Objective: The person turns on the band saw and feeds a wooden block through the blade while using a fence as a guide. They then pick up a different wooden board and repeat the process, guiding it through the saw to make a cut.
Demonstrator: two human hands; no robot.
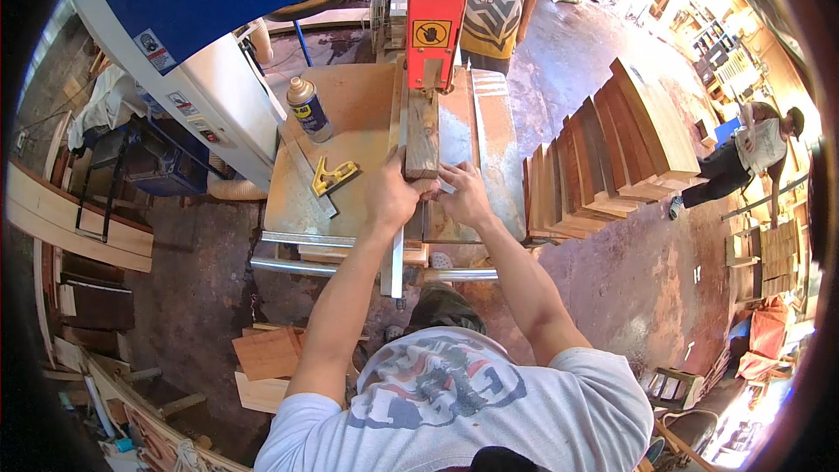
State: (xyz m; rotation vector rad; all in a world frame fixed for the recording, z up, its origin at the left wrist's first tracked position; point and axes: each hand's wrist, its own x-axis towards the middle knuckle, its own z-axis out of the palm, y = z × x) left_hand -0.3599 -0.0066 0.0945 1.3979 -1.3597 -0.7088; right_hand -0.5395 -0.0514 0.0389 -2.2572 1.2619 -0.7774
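A block of wood [423,144] lies lengthwise on the bandsaw table [367,122], its far end under the red blade guard [433,26]. My left hand [393,195] is closed on the block's near left side, beside the metal fence [392,273]. From the right, my right hand [464,196] grips the near end, its fingertips close to those of my left hand. The blade itself is hidden. To the left on the table stand a WD-40 spray can [310,111] and a yellow-headed combination square [334,177].
A row of stacked boards [603,144] stands right of the table. A metal rail [306,267] runs along the table's front. Wood offcuts [266,354] lie on the floor at left. One person [759,144] stands at far right; another person [494,13] is behind the saw.
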